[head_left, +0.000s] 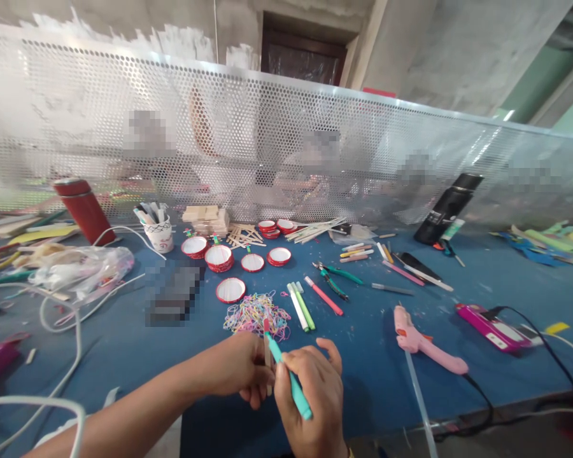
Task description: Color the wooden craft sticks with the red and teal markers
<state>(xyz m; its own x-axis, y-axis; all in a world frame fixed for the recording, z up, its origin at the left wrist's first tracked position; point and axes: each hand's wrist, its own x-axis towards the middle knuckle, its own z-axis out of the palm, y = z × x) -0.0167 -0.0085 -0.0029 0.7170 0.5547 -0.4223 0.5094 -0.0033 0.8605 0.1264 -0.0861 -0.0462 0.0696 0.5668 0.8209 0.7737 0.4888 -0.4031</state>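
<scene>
My left hand [246, 369] is closed on a narrow wooden craft stick [268, 359], which stands upright and has a red patch at its top end. In my right hand [312, 388] is a turquoise marker [293, 381], gripped like a pen. The marker's tip meets the stick near the red patch. Just beyond both hands lies a pile of coloured rubber bands [255, 312]. A white marker and a green marker [304, 305] rest to the right of the pile, with a red marker [325, 296] beside them.
Red-rimmed round lids [231, 291] lie behind the bands. Pliers [332, 280] sit at centre right. A pink glue gun [424, 343] with a trailing cord is at the right. White cables [79, 331] loop at the left. A perforated metal screen [286, 146] bounds the back.
</scene>
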